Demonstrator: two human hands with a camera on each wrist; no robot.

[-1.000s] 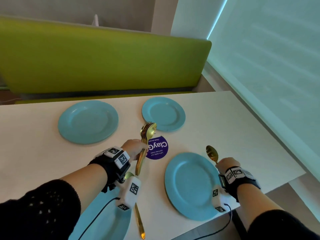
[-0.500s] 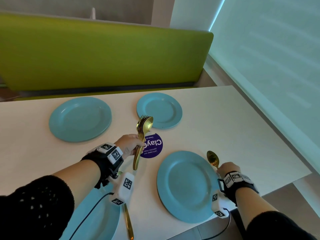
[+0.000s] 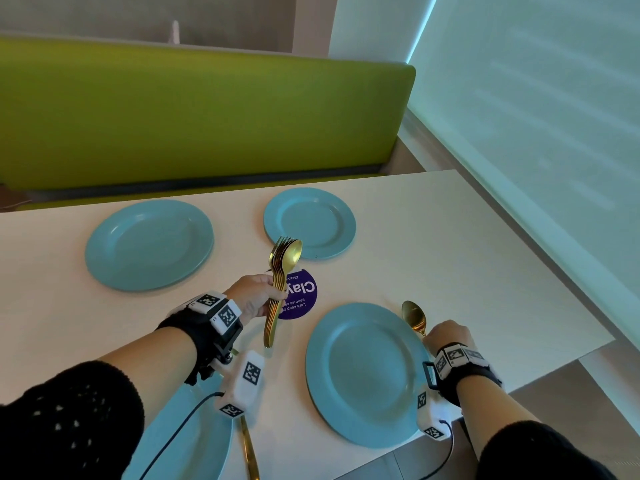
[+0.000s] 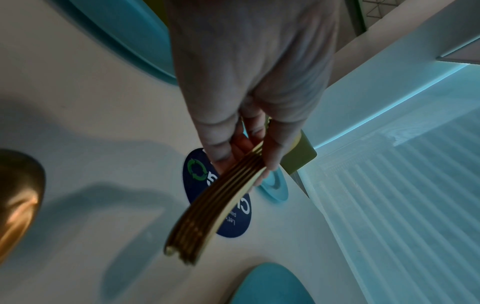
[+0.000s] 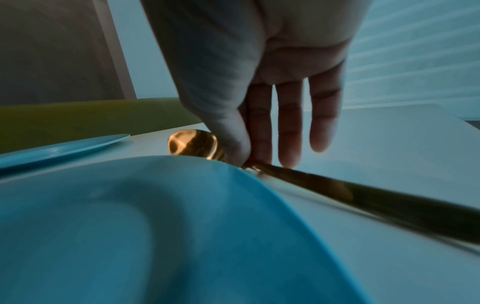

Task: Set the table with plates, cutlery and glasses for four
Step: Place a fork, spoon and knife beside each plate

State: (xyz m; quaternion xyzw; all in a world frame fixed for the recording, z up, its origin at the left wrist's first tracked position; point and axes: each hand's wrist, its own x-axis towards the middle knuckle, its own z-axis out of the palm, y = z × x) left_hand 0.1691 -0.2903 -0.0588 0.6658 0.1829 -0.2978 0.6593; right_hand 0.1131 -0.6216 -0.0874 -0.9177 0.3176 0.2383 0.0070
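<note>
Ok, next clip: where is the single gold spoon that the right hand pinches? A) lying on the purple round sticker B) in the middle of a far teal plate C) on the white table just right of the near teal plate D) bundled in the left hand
C: the right hand pinches the single gold spoon on the white table, beside the right rim of the near teal plate.

A round purple sticker (image 3: 300,299) lies on the white table (image 3: 450,271); a green bench backrest (image 3: 194,112) stands behind.

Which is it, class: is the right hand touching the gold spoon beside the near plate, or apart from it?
Touching. The right wrist view shows the right hand pinching the spoon at its neck, thumb and forefinger closed on the handle beside the plate.
</note>
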